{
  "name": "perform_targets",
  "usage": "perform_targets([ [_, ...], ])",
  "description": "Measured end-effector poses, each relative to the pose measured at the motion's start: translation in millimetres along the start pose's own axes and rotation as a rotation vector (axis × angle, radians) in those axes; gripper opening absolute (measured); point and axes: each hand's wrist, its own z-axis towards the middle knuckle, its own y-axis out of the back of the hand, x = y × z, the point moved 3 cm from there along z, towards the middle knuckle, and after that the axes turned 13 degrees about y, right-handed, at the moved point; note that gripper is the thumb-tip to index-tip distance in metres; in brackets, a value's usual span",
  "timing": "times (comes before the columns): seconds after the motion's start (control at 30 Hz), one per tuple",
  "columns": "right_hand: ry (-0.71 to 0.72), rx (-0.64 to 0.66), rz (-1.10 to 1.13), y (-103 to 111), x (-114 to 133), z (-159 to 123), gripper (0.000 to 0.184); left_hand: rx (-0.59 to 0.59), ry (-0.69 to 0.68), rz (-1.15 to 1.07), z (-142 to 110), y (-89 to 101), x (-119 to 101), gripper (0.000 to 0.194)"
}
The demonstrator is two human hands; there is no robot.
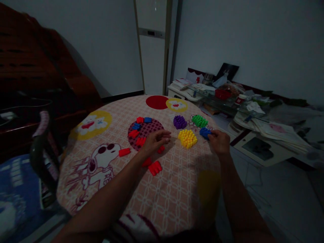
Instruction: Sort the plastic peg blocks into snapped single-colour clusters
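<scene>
My right hand (219, 141) is at the table's right side, its thumb and fingers pinched at the edge of a cluster of small blue pieces (204, 133). A purple knobbly cluster (180, 122), a green one (199, 120) and a yellow one (187, 138) lie close by. Over the middle of the table is my left hand (156, 140), fingers loosely stretched and nothing visible in them. Around and partly beneath it lie several red toy pieces, among them one near the front (155, 167) and one at the left (124, 152). Two blue pieces (147, 119) lie farther back among the red.
A patterned cloth (174, 199) covers the round table. Behind on the right, a low cabinet (260, 145) carries papers and clutter. A wooden bench (43, 67) stands at the left, and a chair (42, 152) is close to the table's left edge.
</scene>
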Motion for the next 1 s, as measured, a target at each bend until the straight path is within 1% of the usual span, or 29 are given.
perform_targets([
  [0.03, 0.042, 0.075, -0.13, 1.8, -3.3, 4.6, 0.019, 0.003, 0.001, 0.006, 0.4, 0.8, 0.3, 0.048],
  [0.1, 0.099, 0.211, -0.321, 0.5, -2.7, 9.8, 0.021, 0.014, 0.006, 0.025, 0.6, 1.1, 0.7, 0.047],
  [0.2, 0.129, 0.332, -0.497, -6.6, 6.5, 11.0, 0.025, 0.031, 0.015, 0.045, -0.1, 0.0, 1.1, 0.046],
  [0.27, 0.142, 0.391, -0.568, -11.8, 11.3, 10.5, 0.024, 0.031, 0.016, 0.052, -0.6, -0.2, 1.0, 0.047],
  [0.37, 0.155, 0.464, -0.64, -17.8, 11.6, 10.8, 0.02, 0.028, 0.021, 0.07, -1.1, 1.0, 0.1, 0.048],
  [0.53, 0.162, 0.496, -0.703, -23.1, 4.8, 13.7, 0.018, 0.023, 0.015, 0.089, -0.9, 5.4, -1.7, 0.045],
  [0.63, 0.149, 0.463, -0.698, -23.6, 2.8, 13.4, 0.018, 0.015, 0.005, 0.105, -1.1, 7.4, -0.7, 0.043],
  [0.7, 0.145, 0.401, -0.673, -22.7, 3.2, 11.0, 0.02, 0.009, -0.015, 0.135, -1.6, 7.7, 0.3, 0.041],
  [0.77, 0.146, 0.297, -0.62, -21.7, 4.6, 6.1, 0.023, -0.003, -0.039, 0.177, -1.9, 7.9, 1.1, 0.038],
  [0.87, 0.168, 0.079, -0.451, -22.7, 7.4, -6.2, 0.029, -0.057, -0.064, 0.302, 0.4, 12.3, 1.5, 0.031],
  [0.93, 0.19, -0.051, -0.303, -26.2, 8.8, -16.6, 0.034, -0.154, -0.088, 0.466, 4.5, 22.5, 0.1, 0.026],
  [1.0, 0.207, -0.137, -0.191, -31.1, 9.6, -26.4, 0.038, -0.337, -0.124, 0.659, 9.7, 41.6, -2.8, 0.023],
])
